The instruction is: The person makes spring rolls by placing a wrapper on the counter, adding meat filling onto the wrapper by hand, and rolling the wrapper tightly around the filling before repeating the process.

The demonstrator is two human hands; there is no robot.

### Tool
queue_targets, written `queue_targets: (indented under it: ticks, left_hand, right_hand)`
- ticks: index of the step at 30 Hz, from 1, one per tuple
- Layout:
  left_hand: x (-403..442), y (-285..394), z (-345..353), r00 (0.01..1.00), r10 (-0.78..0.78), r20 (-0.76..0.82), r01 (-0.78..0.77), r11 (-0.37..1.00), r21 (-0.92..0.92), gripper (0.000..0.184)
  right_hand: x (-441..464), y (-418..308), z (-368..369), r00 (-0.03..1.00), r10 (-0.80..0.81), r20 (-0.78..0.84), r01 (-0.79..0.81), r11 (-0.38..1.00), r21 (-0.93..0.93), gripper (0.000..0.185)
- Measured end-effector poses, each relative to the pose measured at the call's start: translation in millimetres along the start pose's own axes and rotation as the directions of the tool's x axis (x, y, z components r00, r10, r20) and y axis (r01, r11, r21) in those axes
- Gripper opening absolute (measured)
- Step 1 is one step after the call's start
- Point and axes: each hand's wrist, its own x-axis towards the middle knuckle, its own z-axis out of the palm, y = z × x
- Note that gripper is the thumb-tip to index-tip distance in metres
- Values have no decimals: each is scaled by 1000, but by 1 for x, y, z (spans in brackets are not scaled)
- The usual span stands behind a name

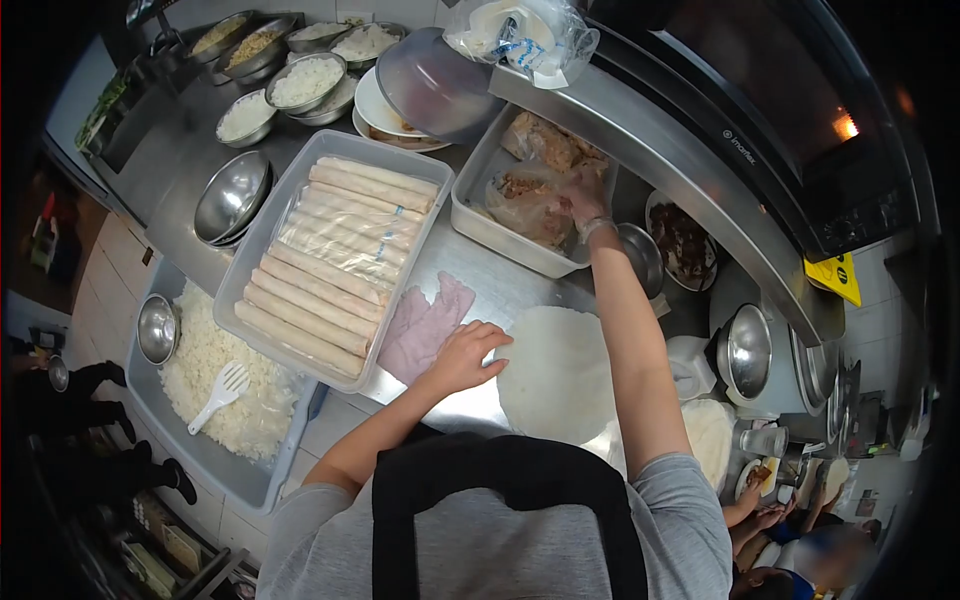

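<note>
My left hand [465, 357] rests at the left edge of a round white wrapper sheet [552, 385], fingers stretched out, thumb and fingertips by its rim. My right hand [583, 198], in a clear plastic glove, reaches into a white rectangular tub [520, 245]. Its fingers are curled at a clear plastic bag of brownish filling [530, 195]; what they grip is hidden. Another lump of filling in plastic [553, 140] lies at the tub's far end. A pink cloth [425, 325] lies crumpled just beyond my left hand.
Left stands a plastic tub [228, 300] of long rolled wraps [310, 310]. Below it, a grey bin [270, 490] holds white shreds and a slotted white spoon [220, 395]. Steel bowls [232, 198] stand behind. A steel shelf [650, 150] overhangs the right; people [800, 540] work beyond.
</note>
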Motion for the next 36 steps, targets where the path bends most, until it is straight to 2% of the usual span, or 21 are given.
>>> queue_targets:
  ticks: [2,4,6,8,10,14,15,17,18,19,20,22,23,25,26,28,29,32,34,35,36]
  left_hand:
    - [0,4,-2,1000,-10,13,10,1000,29,30]
    - [0,2,0,1000,-11,11,11,1000,0,28]
    - [7,4,-2,1000,-9,0,9,1000,-27,26]
    - [35,17,-13,950,61,-307,-95,991,-97,25]
    - [84,36,-34,875,171,-453,-166,985,50,25]
    - [171,15,-33,866,38,-499,169,916,363,32]
    - [184,9,-36,863,42,-504,166,917,362,32]
    - [200,1,-39,937,-265,-226,345,805,483,32]
    - [202,-1,-38,938,-262,-228,343,806,483,32]
    - [202,-3,-36,935,-267,-234,350,809,473,31]
    - [203,-5,-35,932,-274,-239,357,811,464,30]
    - [202,-7,-32,939,-248,-238,336,807,485,29]
    - [201,-8,-31,945,-222,-240,316,805,502,28]
    - [201,-13,-26,951,-206,-229,299,798,523,27]
    - [202,-16,-25,956,-184,-227,281,792,543,26]
    - [201,-18,-21,950,-123,-285,267,793,547,14]
    - [200,-20,-20,938,-62,-342,252,797,548,4]
    - [198,-27,-16,934,1,-358,213,802,558,7]
    - [195,-28,-18,954,-29,-297,191,824,533,7]
    - [193,-27,-19,970,-58,-237,175,843,509,8]
    - [191,-20,-23,970,-55,-236,172,843,510,8]
  right_hand:
    - [-15,-8,-7,986,-94,-141,106,991,84,10]
    - [-27,-26,-20,992,-19,123,28,997,-67,8]
    - [-37,-37,-27,990,-29,135,38,997,-64,6]
    - [-38,-40,-30,987,-41,158,52,997,-62,5]
    - [-40,-37,-29,991,-34,129,30,999,37,5]
    - [-44,-41,-31,984,-20,177,21,1000,-3,5]
    - [-39,-34,-34,975,-21,222,34,998,-52,6]
    - [-35,-32,-38,963,-21,267,51,993,-103,7]
    - [-37,-33,-37,944,-239,226,317,845,-432,9]
    - [-39,-34,-35,860,-441,258,481,527,-700,11]
    - [-40,-34,-32,860,-442,256,480,528,-700,11]
    - [-48,-44,-21,638,-762,111,642,447,-623,18]
    - [-50,-48,-17,642,-759,109,640,452,-621,18]
    - [-51,-47,-13,884,-349,312,468,670,-576,19]
    - [-52,-45,-11,883,-350,312,469,673,-573,19]
    - [-46,-33,-9,898,-92,430,398,586,-706,18]
    - [-42,-28,-9,896,-94,435,403,586,-703,18]
    - [-29,-11,-21,838,-131,530,517,504,-692,17]
    - [-14,-8,-31,822,-332,463,565,573,-593,19]
    - [-9,-5,-36,824,-332,459,563,574,-595,19]
    - [-10,-13,-38,908,-292,301,416,718,-557,20]
